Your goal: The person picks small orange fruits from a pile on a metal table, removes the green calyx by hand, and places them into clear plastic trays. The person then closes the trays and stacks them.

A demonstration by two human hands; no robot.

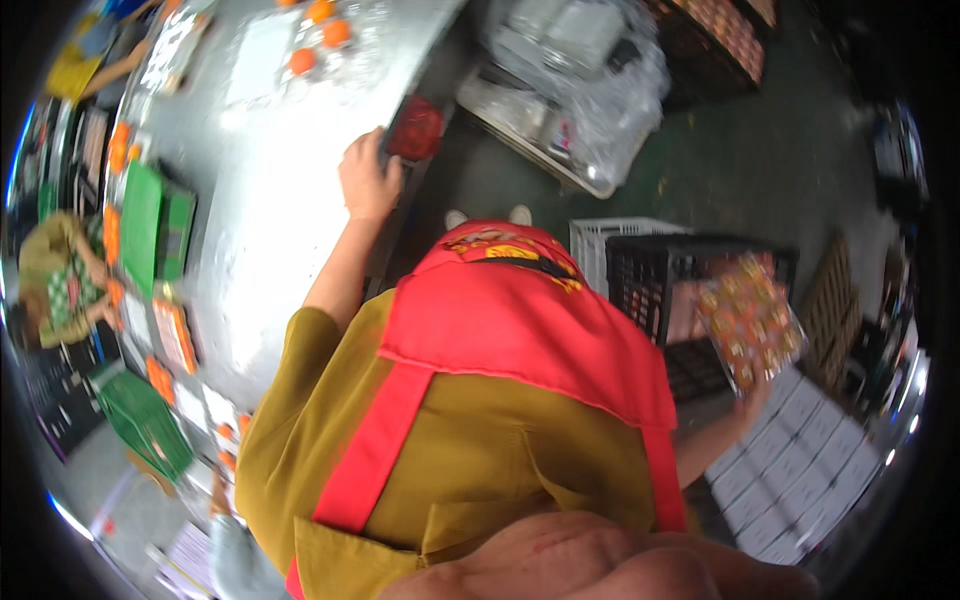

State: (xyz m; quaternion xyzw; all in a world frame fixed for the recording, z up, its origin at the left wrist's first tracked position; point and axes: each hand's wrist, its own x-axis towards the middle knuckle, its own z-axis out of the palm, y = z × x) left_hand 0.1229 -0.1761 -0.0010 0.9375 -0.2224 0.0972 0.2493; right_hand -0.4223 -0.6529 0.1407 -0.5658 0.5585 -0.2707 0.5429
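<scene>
My right hand [752,401] is out to the side, gripping the lower end of a clear plastic pack [752,322] of several round orange-yellow pieces. The pack is tilted and blurred, in front of a black plastic crate [637,281]. On the other side, my left hand [369,176] is at the edge of a shiny metal table [262,225]. Its thumb and fingers close around the dark edge of a red object [417,129], whose exact kind is unclear.
Oranges [335,33], a green crate [177,232] and a green basket [142,420] are on or by the table. A plastic-wrapped load [577,45], a white crate [589,244], stacked white boxes [795,465] and a wooden pallet [829,307] surround me. Co-workers [56,262] stand across the table.
</scene>
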